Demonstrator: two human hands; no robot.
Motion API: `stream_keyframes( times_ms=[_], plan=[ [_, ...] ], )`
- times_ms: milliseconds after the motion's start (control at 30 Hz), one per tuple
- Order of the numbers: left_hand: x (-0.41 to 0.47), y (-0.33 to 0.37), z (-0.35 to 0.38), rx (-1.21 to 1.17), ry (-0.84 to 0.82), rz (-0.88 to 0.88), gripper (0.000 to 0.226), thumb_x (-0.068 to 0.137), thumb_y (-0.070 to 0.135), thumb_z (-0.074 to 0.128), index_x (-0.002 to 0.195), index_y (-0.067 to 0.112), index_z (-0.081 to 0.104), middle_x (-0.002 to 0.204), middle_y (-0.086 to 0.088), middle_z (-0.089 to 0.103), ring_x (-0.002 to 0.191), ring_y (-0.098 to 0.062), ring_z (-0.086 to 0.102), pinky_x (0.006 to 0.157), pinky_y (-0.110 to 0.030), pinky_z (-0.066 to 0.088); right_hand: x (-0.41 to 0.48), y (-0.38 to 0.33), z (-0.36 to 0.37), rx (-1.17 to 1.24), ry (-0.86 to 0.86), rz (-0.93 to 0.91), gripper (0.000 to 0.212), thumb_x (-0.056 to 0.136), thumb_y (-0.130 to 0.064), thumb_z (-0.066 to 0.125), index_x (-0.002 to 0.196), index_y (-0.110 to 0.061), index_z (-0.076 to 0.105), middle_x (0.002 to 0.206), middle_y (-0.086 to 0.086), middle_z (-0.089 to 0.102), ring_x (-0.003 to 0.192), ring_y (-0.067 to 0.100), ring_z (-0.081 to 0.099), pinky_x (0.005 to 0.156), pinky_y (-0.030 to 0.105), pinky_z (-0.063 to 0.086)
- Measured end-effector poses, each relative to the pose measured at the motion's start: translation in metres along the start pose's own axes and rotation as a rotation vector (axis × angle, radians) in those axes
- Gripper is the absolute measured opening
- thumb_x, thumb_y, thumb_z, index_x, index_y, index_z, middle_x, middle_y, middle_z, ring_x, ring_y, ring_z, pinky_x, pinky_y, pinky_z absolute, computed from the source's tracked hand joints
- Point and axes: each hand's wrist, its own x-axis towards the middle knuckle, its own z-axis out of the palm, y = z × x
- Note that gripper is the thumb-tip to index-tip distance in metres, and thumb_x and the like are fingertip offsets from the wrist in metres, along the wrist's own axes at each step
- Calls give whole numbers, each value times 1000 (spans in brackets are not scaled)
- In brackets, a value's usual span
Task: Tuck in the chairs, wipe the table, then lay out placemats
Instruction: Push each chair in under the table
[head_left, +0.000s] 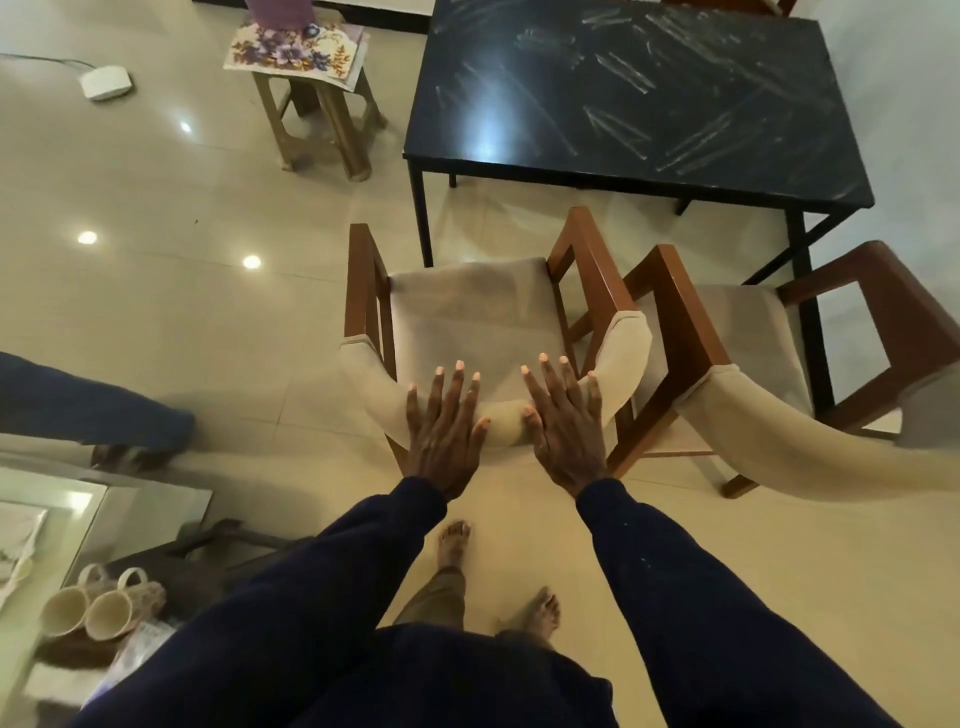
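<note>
The left hand (444, 431) and right hand (563, 426) press flat, fingers spread, on the back of the chair (467, 306), which stands just short of the table (623, 130). An uneven shove could knock it against the right-hand chair (680, 312).

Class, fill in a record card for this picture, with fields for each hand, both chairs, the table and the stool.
left hand: flat, fingers straight, resting on the padded backrest
right hand: flat on the same backrest, beside the left hand
near chair: seat fully outside the table, not tucked in
second chair: to its right, also not tucked in
table: dark top with pale streaks across it
stool: left of the table, floral mat on top
</note>
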Motion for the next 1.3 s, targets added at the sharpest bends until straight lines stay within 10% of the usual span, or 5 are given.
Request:
stream_keyframes(
  times_ms=[400, 1300],
  plan=[
    [-15, -7, 10, -37, 14, 10, 65, 111, 53, 20, 165, 19, 36, 175, -8, 23, 164, -31, 14, 129, -64, 7, -18, -13, 12, 16, 40, 73, 57, 109, -43, 42, 162, -23, 42, 169, 9, 40, 158, 34, 33, 130, 62, 8],
    [-69, -35, 2, -185, 22, 194, 60, 111, 55, 27, 158, 26, 48, 174, -4, 28, 164, -27, 17, 130, -55, 1, -106, -85, 20, 106, 105, 229, 63, 111, -50, 31, 168, -22, 29, 177, 11, 22, 164, 35, 16, 128, 68, 12]
  ],
)
